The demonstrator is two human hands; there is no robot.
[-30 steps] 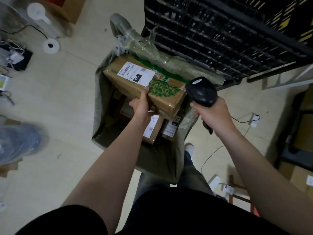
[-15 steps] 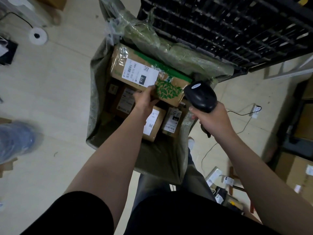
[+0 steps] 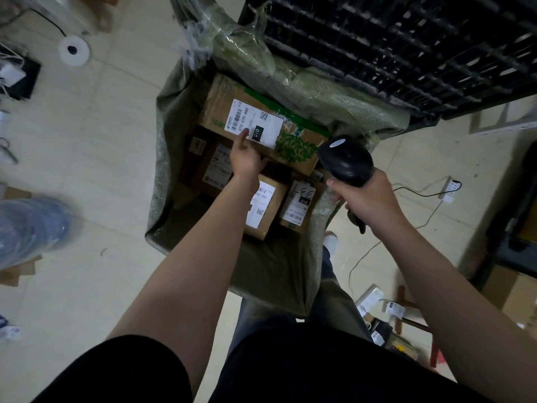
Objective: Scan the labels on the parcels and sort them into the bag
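A brown cardboard parcel (image 3: 293, 141) with green leaf print and a white label (image 3: 255, 123) lies in the open green woven bag (image 3: 158, 170), on top of other parcels. My left hand (image 3: 245, 159) reaches into the bag and grips the parcel's near edge, with fingertips on the label's corner. My right hand (image 3: 367, 200) holds a black barcode scanner (image 3: 345, 161) at the bag's right rim, its head pointing toward the parcel. Three smaller labelled parcels (image 3: 263, 209) lie lower in the bag, partly hidden by my forearm.
A black plastic lattice crate (image 3: 406, 39) overhangs the bag's far side. A white tape roll (image 3: 74, 50) and cables lie on the floor at left, with a blurred blue shape (image 3: 29, 225) nearby. A power strip (image 3: 450, 189), cardboard boxes (image 3: 514, 292) and clutter sit at right.
The leaf-print parcel has gone down and farther into the bag with my left hand on it. The scanner hand has stayed by the right rim.
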